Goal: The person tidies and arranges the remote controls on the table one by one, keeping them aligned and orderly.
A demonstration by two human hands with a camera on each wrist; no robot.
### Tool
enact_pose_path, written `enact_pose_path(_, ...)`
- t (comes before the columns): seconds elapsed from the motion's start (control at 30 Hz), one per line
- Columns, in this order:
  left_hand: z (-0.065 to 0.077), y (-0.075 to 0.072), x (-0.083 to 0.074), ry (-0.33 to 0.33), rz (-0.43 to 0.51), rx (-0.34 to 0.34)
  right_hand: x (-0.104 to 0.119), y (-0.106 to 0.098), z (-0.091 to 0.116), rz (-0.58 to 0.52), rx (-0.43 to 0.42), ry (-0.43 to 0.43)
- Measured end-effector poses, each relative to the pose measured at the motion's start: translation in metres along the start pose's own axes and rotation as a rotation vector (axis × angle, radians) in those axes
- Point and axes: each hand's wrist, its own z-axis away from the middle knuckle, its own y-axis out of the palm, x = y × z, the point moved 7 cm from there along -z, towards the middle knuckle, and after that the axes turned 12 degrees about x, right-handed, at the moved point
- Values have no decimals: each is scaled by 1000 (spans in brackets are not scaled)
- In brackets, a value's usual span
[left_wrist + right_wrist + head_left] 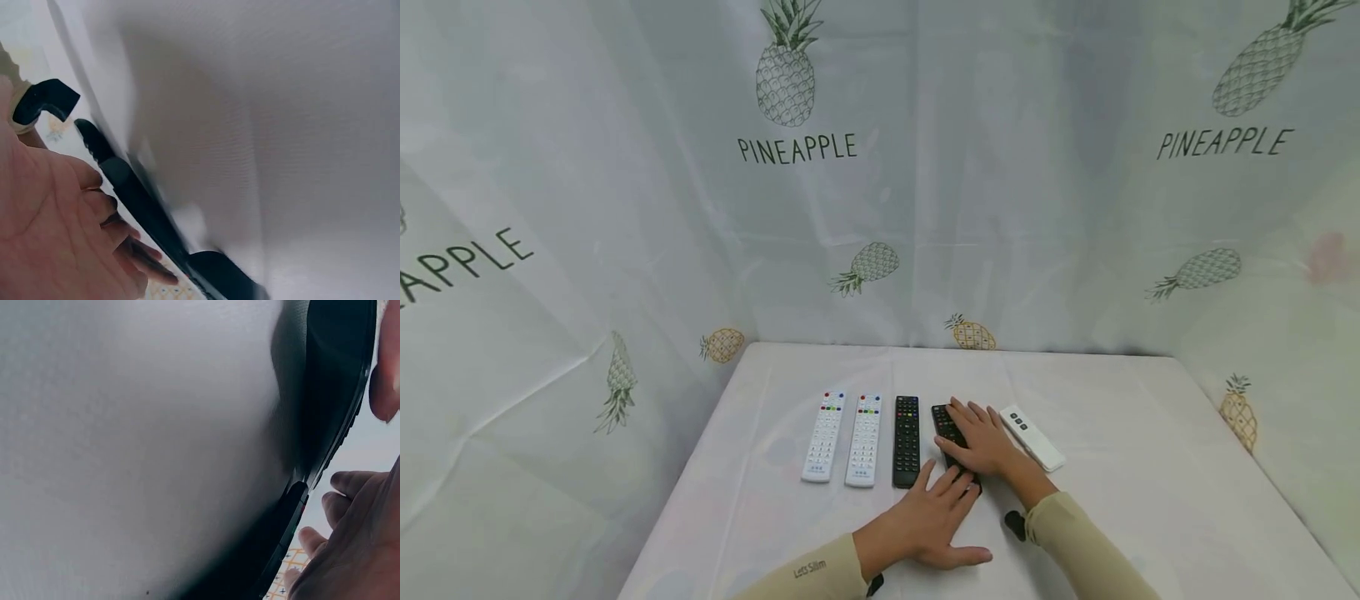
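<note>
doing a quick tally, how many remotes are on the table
5. From the left in the head view: white remote, second white remote, black remote, second black remote partly hidden by the left hand and right hand, third white remote.

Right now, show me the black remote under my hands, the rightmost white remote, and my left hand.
Black remote under your hands [945, 424]: head view, on its exposed upper keypad.
Rightmost white remote [1033, 440]: head view, on its plain middle.
Left hand [927, 521]: head view, on its back.
</note>
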Motion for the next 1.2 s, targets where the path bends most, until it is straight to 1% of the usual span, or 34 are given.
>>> enact_pose_path(0.17, -2, -5, -4, -1, 2, 10, 2, 2, -2, -39, 20, 1)
enact_pose_path(0.27, -3, -3, -5, -1, 1, 18, 2, 5, -4, -57, 37, 9)
enact_pose_path(0.47, -7, 1, -4, 0, -2, 18, -2, 11, -3, -51, 67, 55)
enact_pose_path(0.6, -6, 3, 0, -9, -5, 23, -1, 13, -4, -45, 53, 50)
enact_pose_path(0.73, -3, 5, 3, 2, 10, 32, 0, 13, -4, -44, 34, 58)
enact_pose_path(0.87, -1, 4, 4, 11, 33, 38, 1, 15, -2, -32, 46, 72)
enact_pose_path(1.03, 2, 1, 8, -9, 35, 40, 2, 13, -5, -7, 52, 78)
enact_pose_path(1.2, 3, 0, 10, -12, 38, 19, 1, 11, -6, -20, 73, 94)
